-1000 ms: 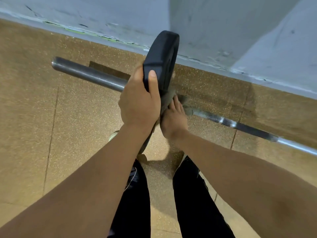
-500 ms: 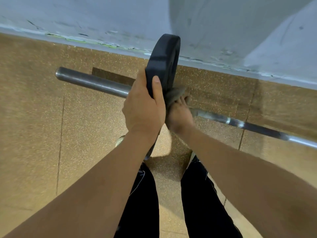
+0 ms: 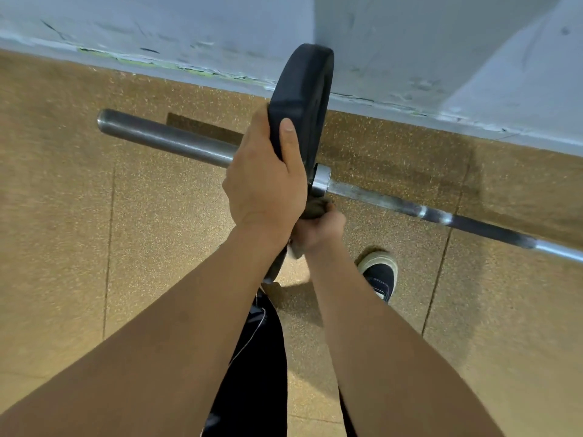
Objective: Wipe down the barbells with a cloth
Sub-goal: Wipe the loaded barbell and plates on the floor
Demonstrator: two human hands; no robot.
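Note:
A steel barbell (image 3: 394,205) lies across the brown floor, its thick sleeve (image 3: 164,140) pointing left. A black weight plate (image 3: 304,89) stands upright on the sleeve against the collar (image 3: 321,179). My left hand (image 3: 263,181) grips the plate's near rim, thumb on its inner face. My right hand (image 3: 318,230) sits just below the collar, closed on a dark grey cloth (image 3: 317,208) pressed against the lower inner face of the plate. Most of the cloth is hidden behind my left hand.
A pale blue wall (image 3: 410,42) with scuffed paint runs close behind the plate. My dark trousers (image 3: 252,357) and one dark shoe (image 3: 380,272) are on the speckled floor tiles (image 3: 94,247) below the bar.
My right hand and the cloth have slid down from beside the collar to the lower part of the plate, uncovering the collar. My left hand stays on the rim.

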